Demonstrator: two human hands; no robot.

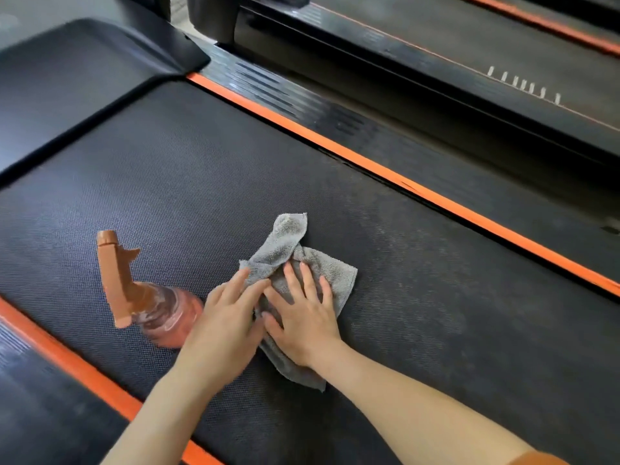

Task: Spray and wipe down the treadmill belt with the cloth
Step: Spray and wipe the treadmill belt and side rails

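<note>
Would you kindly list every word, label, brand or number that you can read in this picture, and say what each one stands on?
No text here can be read.
A row of white marks on the neighbouring treadmill: perhaps lettering, too blurred to read.
On the spray bottle: no label shows.
On the cloth and the treadmill belt: no text.

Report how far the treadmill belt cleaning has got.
Done: the spray bottle is set down on the belt, in neither hand, so spraying here looks finished. In hand: left hand and right hand both press flat on the grey cloth. Left: likely most of the belt, including a paler, dusty-looking patch right of the cloth; I cannot tell which parts are already wiped.
</note>
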